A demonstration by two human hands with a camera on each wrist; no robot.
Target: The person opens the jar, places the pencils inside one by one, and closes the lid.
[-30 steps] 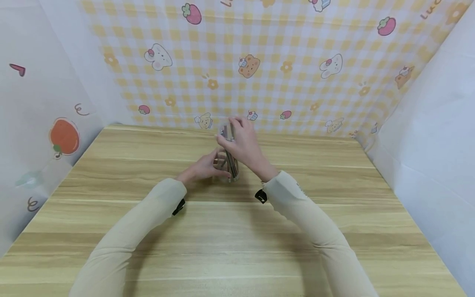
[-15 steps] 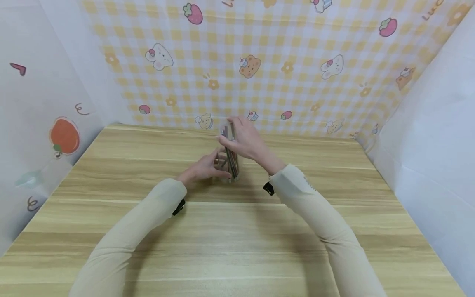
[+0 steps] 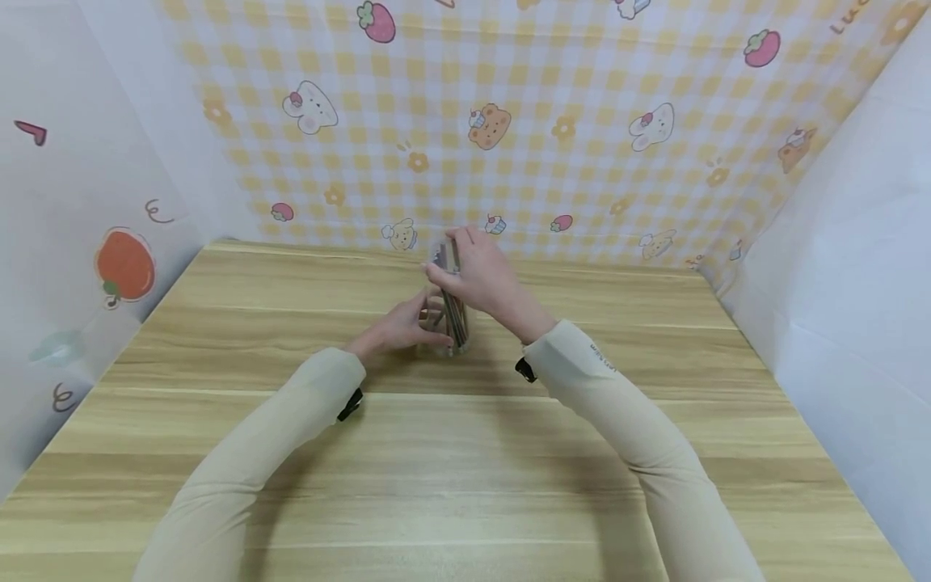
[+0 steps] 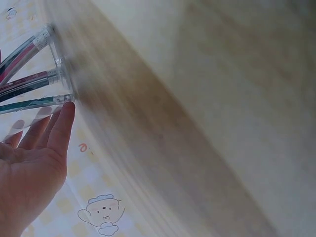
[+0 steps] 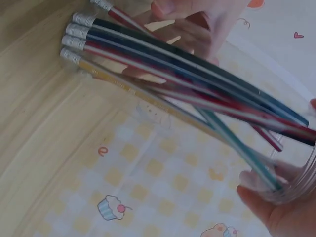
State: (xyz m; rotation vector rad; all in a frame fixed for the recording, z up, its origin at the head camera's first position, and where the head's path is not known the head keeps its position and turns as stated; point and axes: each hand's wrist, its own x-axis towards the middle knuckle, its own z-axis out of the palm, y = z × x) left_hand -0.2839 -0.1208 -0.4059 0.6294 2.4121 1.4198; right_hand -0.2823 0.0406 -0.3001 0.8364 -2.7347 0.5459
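Observation:
In the head view, a clear plastic jar (image 3: 458,343) stands near the back of the table, holding several pencils (image 3: 454,311). My left hand (image 3: 400,326) holds its lower part, thumb in front and fingers curving behind. Around its top, the thumb and fingers of my right hand (image 3: 483,279) grip the rim. Dark, red, yellow and green pencils (image 5: 192,74) lean inside with their eraser ends at the bottom, as the right wrist view shows. There my right hand (image 5: 276,210) is at the ridged mouth. The left wrist view has my left hand (image 4: 37,158) against the jar wall.
The wood-grain table (image 3: 429,485) reaches back to a yellow checked cloth (image 3: 538,186) with cartoon prints. White sheets (image 3: 865,267) rise along both sides. Each wrist carries a small black device (image 3: 351,406).
My right wrist and forearm have swung outward to the right while the fingers stay at the top of the jar. My left hand and the jar keep their place.

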